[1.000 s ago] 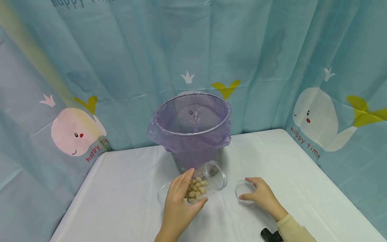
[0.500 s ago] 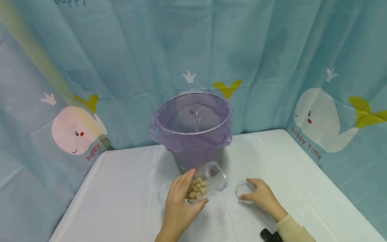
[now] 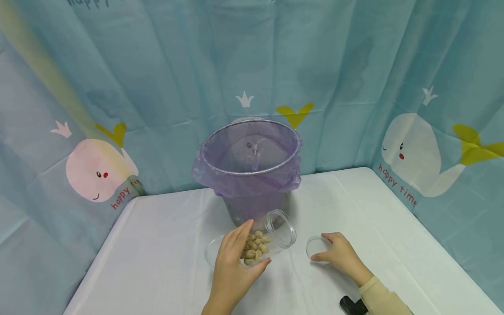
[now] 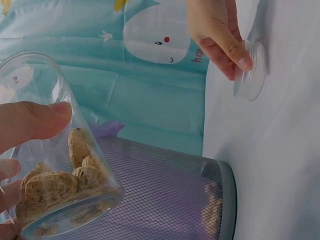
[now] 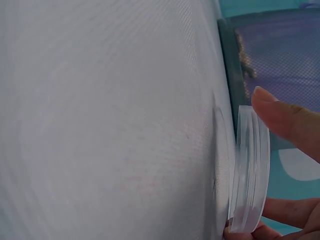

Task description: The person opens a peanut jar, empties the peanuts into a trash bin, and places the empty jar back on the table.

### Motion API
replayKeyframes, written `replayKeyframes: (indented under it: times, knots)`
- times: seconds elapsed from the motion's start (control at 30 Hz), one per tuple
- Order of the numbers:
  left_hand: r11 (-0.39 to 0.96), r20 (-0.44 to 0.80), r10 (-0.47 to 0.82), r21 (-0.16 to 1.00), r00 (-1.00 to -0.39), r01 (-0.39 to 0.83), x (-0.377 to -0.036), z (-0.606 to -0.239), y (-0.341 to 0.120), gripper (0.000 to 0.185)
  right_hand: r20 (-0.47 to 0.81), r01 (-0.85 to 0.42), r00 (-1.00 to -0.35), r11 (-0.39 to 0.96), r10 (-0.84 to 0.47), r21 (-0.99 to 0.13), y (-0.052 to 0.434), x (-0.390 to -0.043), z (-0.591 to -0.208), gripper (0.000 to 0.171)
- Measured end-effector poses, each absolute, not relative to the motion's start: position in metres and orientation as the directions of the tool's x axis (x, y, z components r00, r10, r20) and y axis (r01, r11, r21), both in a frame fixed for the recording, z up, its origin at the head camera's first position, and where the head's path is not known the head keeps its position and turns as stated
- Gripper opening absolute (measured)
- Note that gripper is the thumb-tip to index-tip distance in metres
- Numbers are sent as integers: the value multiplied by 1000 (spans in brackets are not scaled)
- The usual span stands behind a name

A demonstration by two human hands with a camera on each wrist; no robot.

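Note:
In the head view, my left hand [image 3: 235,267] grips a clear plastic jar [image 3: 280,228] that lies over on its side, its uncapped mouth to the right. Unshelled peanuts [image 3: 257,246] fill part of it, and the left wrist view shows the peanuts [image 4: 52,187] gathered toward its base. The thumb [image 4: 40,120] presses on the jar wall. To the right, my right hand [image 3: 341,256] pinches a clear round lid [image 3: 308,248] by its rim. Close up, the ribbed lid [image 5: 250,170] stands on edge near the white cloth; I cannot tell if it touches.
Behind the jar stands a mesh waste bin [image 3: 256,205] lined with a purple bag [image 3: 220,181]. Tan pieces [image 4: 212,207] show through its mesh near the base. A black object [image 3: 353,305] lies by the right sleeve. Blue curtains [image 3: 177,87] border the white table [image 3: 157,262].

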State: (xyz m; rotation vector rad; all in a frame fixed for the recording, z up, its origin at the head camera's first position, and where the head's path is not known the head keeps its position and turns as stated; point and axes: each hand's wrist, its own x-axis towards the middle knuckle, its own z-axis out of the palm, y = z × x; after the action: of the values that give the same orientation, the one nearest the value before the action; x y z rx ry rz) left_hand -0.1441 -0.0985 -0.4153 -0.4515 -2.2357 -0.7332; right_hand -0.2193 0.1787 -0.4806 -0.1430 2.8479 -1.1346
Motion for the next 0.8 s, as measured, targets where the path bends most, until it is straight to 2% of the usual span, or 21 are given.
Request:
replayKeyframes:
  times: [0.8]
  knots:
    - [772, 734, 100, 369, -672, 518, -142, -413, -99, 103, -53, -81, -986, 728, -160, -681, 181, -218, -481, 92]
